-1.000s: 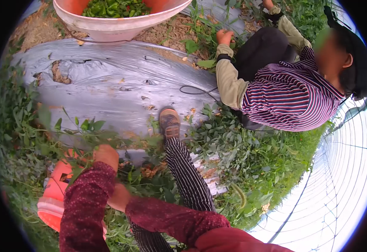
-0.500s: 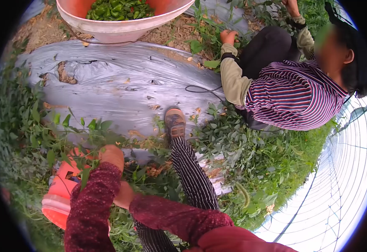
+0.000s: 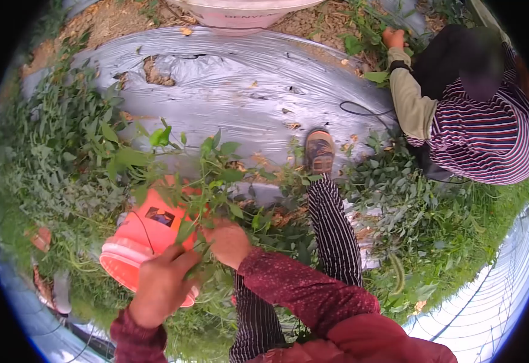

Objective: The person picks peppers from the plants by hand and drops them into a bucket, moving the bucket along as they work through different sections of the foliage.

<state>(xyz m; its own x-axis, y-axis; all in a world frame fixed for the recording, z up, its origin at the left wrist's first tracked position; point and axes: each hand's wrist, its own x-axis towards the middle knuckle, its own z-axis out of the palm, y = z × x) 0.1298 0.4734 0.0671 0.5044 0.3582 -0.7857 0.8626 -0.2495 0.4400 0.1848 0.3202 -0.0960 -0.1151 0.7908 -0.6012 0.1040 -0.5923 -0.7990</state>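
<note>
My right hand (image 3: 227,242) is closed among the stems of a leafy pepper plant (image 3: 216,175), with its fingertips partly behind leaves. Below and left of it, my left hand (image 3: 164,281) is curled shut, thumb and fingers together near a few leaves. What it holds, if anything, cannot be made out. Just behind that hand is a red bucket (image 3: 134,233) with a pale rim and a dark picture label, tilted among the plants. Stems and leaves cover part of its upper end.
A large whitish tub (image 3: 234,18) stands at the top edge. Silver plastic mulch (image 3: 216,109) covers the bed, with torn holes. My shoe (image 3: 320,151) rests on it. At right a person in a striped shirt (image 3: 488,139) crouches, one hand (image 3: 394,39) at another plant.
The view has shifted, so the scene sits further right and higher. My left hand has drawn down and left from the plant to in front of the bucket. My right hand now reaches the stems.
</note>
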